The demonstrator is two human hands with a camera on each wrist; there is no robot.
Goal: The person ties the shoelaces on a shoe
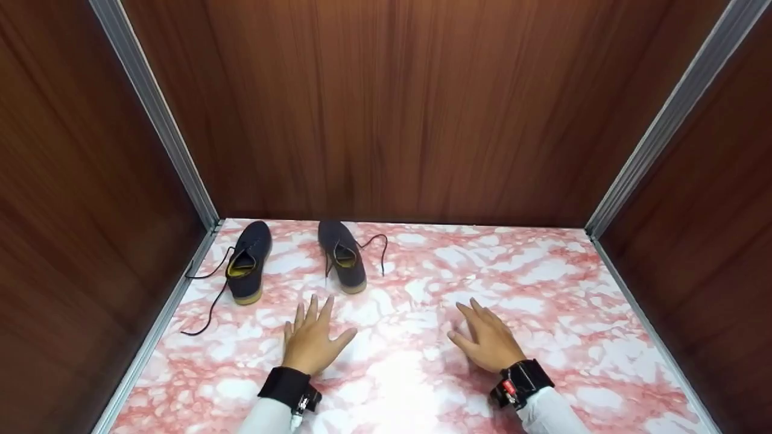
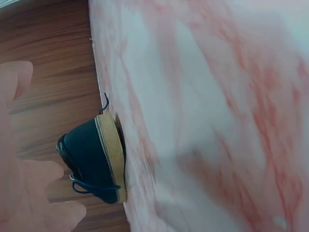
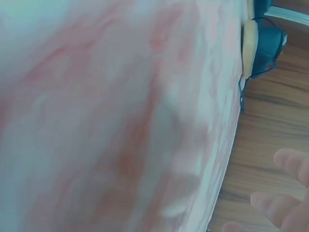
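Two dark navy shoes with tan soles and yellow lining stand at the back left of the table, toes toward the back wall. The left shoe (image 1: pixel 254 241) has its laces undone and trailing out to both sides. The right shoe (image 1: pixel 333 238) has a lace looping out to its right. My left hand (image 1: pixel 310 346) is spread over the table just in front of the shoes, holding nothing. In the left wrist view a shoe (image 2: pixel 89 159) shows beyond the fingers. My right hand (image 1: pixel 490 342) hovers farther right, fingers loosely extended, with nothing in it.
A red-and-white marbled tabletop (image 1: pixel 512 271) lies under both hands. Brown wood-grain panels, such as the back wall (image 1: pixel 410 108), enclose it at the back and sides. Grey metal posts, including the left post (image 1: pixel 163 114), stand at the corners.
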